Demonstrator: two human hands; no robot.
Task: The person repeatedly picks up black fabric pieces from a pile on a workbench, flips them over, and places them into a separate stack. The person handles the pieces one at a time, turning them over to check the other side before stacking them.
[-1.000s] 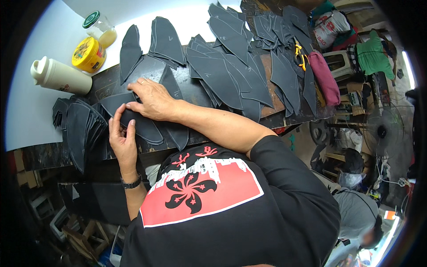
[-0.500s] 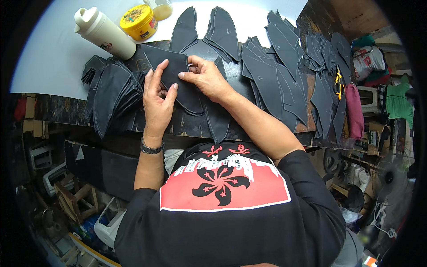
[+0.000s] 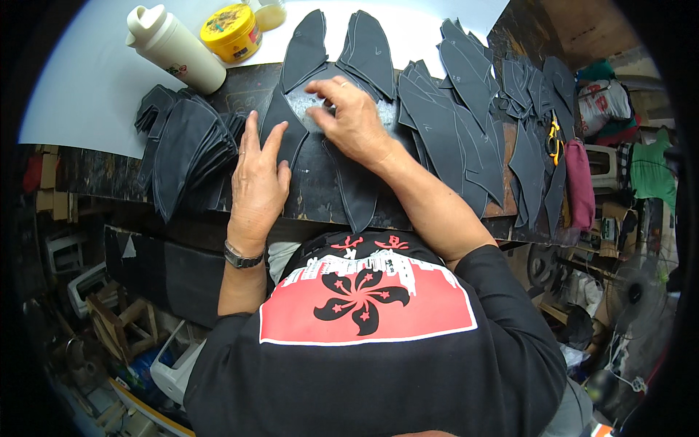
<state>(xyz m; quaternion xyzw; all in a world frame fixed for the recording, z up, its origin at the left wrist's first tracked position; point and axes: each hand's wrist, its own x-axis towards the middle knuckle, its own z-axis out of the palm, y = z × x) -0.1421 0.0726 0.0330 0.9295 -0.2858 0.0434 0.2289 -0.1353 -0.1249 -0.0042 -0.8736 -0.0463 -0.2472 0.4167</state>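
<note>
My left hand (image 3: 258,186) is open, fingers spread and raised, beside a curved dark sheet piece (image 3: 282,131) lying on the table. My right hand (image 3: 357,127) hovers over the middle of the table with bent fingers and thumb apart; its fingertips are slightly blurred, and nothing shows in its grasp. Below it lies a long pointed dark piece (image 3: 354,193), reaching the near table edge. Left of my left hand is a thick stack of dark pieces (image 3: 191,149). Two small piles, the left one (image 3: 304,47) and the right one (image 3: 366,51), lie beyond my hands.
On the right are overlapping marked dark pieces (image 3: 444,138), yellow-handled scissors (image 3: 555,138) and a maroon cloth roll (image 3: 579,182). A cream bottle (image 3: 178,54) and a yellow tub (image 3: 230,33) stand at the far left. Stools (image 3: 178,364) stand below the table on the left.
My hands have let go of the dark piece they held together and moved apart. My right hand has moved away from me and slightly right; the left has opened wider.
</note>
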